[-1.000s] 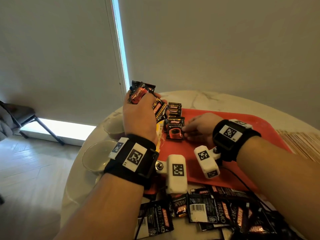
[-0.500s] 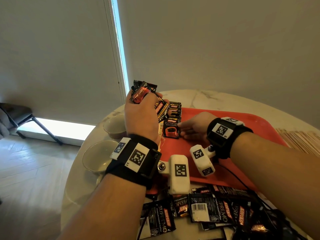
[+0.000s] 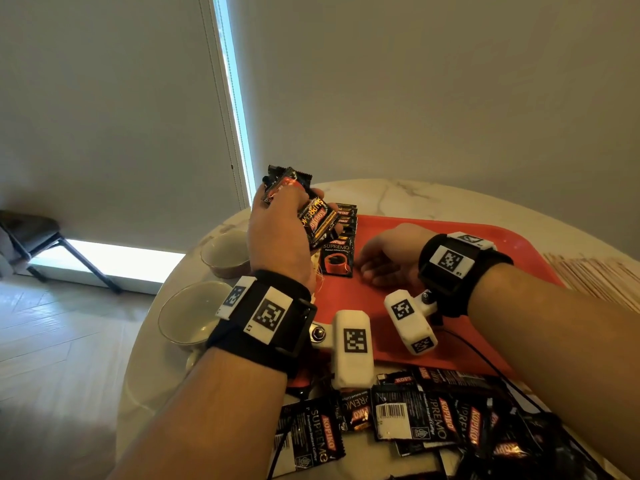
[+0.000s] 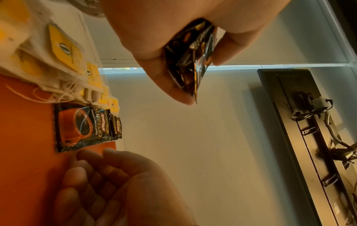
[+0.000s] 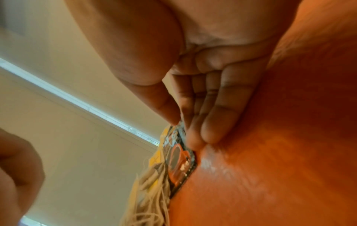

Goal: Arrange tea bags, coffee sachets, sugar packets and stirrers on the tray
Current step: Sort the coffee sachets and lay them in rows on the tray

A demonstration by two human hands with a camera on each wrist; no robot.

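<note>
While your left hand [image 3: 280, 233] clutches a loose bunch of coffee sachets [image 3: 304, 209], your right hand's [image 3: 388, 258] straight fingers [image 5: 216, 116] hold nothing; a slip could scatter the row of sachets [image 4: 83, 126] on the tray [image 3: 485, 258].

two bowls [image 3: 194, 315], marble table [image 3: 415, 195], chair [image 3: 31, 233]

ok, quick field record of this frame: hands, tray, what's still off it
left hand: grips a bunch of coffee sachets, raised above the tray's left end
right hand: on the red tray, fingers straight, fingertips at the front sachet's edge
sachet row: overlapping, on the tray
tea bags: on the tray beside the row
loose sachets: on the table, near side
bowls: two, left of the tray
</note>
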